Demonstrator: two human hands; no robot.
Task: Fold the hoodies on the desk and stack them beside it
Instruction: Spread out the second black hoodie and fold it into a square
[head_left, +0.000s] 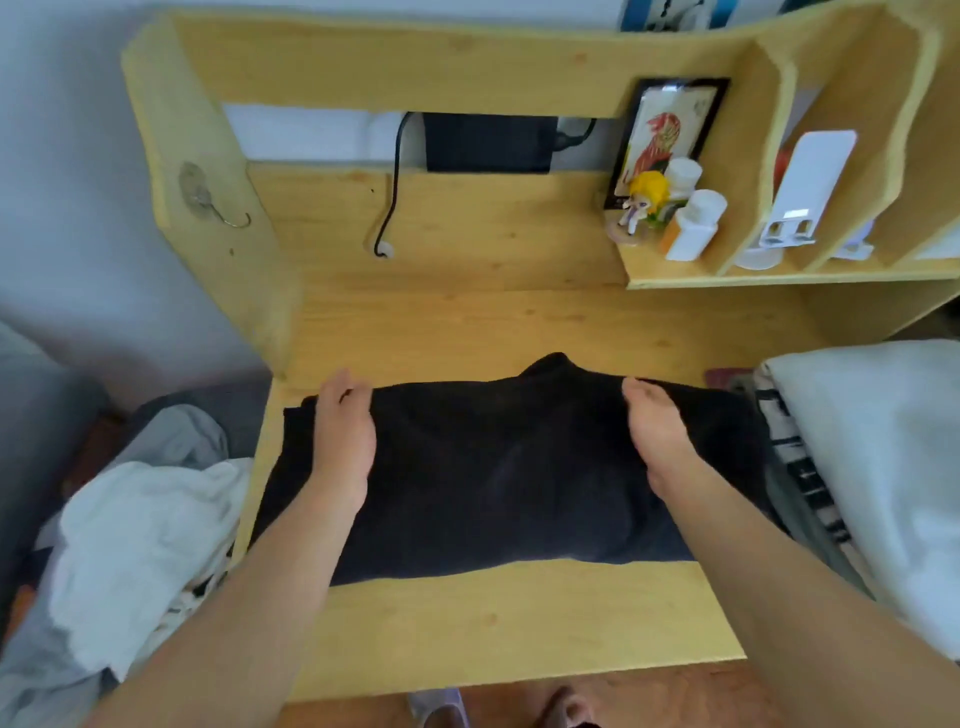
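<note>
Hoodie (498, 467), black, spread flat across desk (467, 623) middle, set back from front edge. Left hand (345, 431) pinching far left edge, fingers curled under. Right hand (657, 426) gripping far right edge. White clothes (140, 551) heaped beside left edge.

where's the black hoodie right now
In the head view, the black hoodie lies mid-desk, its far edge gripped by the left hand and right hand.

- right hand (655, 431) fingertips hidden in black hoodie (498, 467) fold
- white bedding (878, 457) cut off at right edge
- framed picture (667, 137) artwork blurred
</note>
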